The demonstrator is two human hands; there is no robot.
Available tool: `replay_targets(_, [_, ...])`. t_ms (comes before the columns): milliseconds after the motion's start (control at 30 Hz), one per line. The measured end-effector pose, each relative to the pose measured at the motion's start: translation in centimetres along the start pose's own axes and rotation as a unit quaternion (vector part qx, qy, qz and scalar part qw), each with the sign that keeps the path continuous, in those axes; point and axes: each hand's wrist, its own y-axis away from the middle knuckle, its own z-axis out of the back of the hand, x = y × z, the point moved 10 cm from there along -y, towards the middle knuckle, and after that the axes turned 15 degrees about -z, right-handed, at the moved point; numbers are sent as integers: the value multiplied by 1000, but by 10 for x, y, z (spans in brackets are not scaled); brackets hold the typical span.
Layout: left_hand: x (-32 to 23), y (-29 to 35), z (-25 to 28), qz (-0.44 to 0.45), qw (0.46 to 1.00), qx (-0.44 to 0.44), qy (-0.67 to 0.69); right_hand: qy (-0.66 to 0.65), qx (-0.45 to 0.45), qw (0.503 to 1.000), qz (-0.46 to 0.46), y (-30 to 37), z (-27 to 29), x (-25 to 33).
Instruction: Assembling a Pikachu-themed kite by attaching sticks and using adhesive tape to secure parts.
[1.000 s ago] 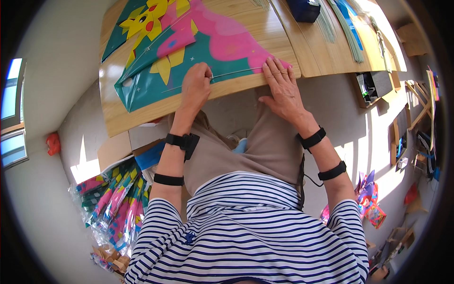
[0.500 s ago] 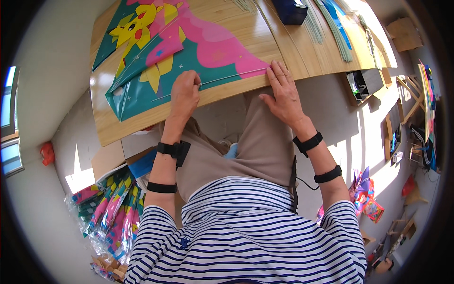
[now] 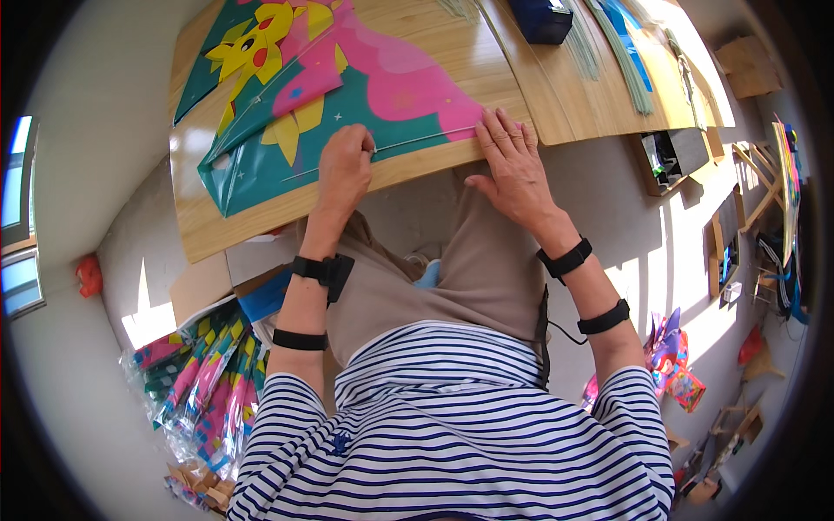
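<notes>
A teal, pink and yellow plastic kite (image 3: 347,87) lies flat on a wooden table (image 3: 252,217). My left hand (image 3: 344,165) rests with curled fingers on the kite's near edge, pinching a thin rod (image 3: 417,139) that runs along that edge. My right hand (image 3: 512,165) lies flat with fingers spread, pressing on the kite's pink corner at the table's edge. Both wrists wear black bands.
A dark blue box (image 3: 540,19) and bundles of thin green rods (image 3: 621,61) lie further back on the table. Packaged colourful kites (image 3: 200,382) pile on the floor at my left. More kites (image 3: 673,365) and wooden frames (image 3: 756,191) sit to my right.
My view has shifted, so table and kite sit lower and nearer in the picture. Both hands stay on the kite's near edge; the left fingers have curled tighter on the rod.
</notes>
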Motion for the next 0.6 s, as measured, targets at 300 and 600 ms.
replay_targets(300, [1, 0, 0, 6, 1000, 1, 1, 5, 19, 1000, 5, 2, -11, 2])
replay_targets(600, [1, 0, -1, 7, 1000, 6, -3, 5, 15, 1000, 8, 2, -11, 3])
